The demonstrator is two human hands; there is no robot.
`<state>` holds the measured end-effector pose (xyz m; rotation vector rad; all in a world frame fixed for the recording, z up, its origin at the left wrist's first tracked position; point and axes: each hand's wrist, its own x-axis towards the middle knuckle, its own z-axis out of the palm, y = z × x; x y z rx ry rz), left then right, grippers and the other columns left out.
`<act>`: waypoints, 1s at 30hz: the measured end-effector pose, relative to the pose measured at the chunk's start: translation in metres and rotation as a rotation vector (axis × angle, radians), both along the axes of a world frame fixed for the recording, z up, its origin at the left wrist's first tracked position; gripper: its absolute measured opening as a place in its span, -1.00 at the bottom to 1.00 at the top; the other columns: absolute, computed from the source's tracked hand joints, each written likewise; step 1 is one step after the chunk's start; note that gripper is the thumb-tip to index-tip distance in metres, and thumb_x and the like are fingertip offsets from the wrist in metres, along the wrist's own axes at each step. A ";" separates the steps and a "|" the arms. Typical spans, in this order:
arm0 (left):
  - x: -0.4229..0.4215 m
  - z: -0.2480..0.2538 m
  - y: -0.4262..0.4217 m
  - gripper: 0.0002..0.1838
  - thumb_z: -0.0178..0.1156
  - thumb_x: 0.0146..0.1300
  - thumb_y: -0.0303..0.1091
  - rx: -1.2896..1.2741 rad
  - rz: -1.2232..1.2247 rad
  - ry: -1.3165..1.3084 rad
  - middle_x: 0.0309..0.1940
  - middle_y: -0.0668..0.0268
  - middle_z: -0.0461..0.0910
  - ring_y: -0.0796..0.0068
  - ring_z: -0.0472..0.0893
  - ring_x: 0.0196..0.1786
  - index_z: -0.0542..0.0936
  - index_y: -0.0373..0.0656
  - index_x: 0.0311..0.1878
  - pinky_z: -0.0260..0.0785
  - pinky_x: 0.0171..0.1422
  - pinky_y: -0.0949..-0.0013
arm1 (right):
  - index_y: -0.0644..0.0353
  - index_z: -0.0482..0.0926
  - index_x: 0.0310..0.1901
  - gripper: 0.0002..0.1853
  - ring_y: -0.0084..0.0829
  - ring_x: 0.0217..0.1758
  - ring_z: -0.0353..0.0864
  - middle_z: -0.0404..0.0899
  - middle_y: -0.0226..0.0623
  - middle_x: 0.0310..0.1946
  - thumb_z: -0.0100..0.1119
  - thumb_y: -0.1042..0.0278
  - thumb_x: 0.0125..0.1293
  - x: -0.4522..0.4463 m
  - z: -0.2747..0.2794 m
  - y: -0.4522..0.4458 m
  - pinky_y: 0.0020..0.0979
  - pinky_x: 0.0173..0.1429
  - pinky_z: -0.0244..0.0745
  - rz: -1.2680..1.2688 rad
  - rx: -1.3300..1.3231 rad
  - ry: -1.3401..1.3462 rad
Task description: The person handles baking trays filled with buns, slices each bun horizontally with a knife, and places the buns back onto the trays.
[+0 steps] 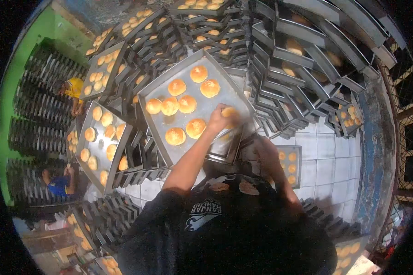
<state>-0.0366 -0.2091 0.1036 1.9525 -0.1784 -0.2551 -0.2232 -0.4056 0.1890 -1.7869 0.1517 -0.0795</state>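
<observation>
A large metal baking tray sits tilted in front of me on top of a stack, with several golden round buns spread over it. My left hand reaches over its right part, fingers closed around a bun that is partly blurred. Lower and to the right, my right hand is beside the tray's near right corner, dark and smeared. Its fingers do not show clearly, nor does whatever it may touch.
Tall stacks of trays with buns rise on the left, ahead and on the right. Another bun tray lies on the white tiled floor. Two people, in yellow and blue shirts, are at far left.
</observation>
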 end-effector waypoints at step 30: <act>0.009 0.070 0.086 -0.62 0.34 0.34 -0.01 -1.372 0.379 0.231 -0.14 0.32 0.74 0.36 0.72 -0.12 0.64 -0.07 0.03 0.61 0.09 0.20 | 0.30 0.42 0.34 -0.54 -0.24 -0.34 0.67 0.63 -0.09 -0.43 -0.03 0.24 0.53 0.078 0.056 0.082 -0.27 -0.16 0.55 0.291 -0.277 -0.253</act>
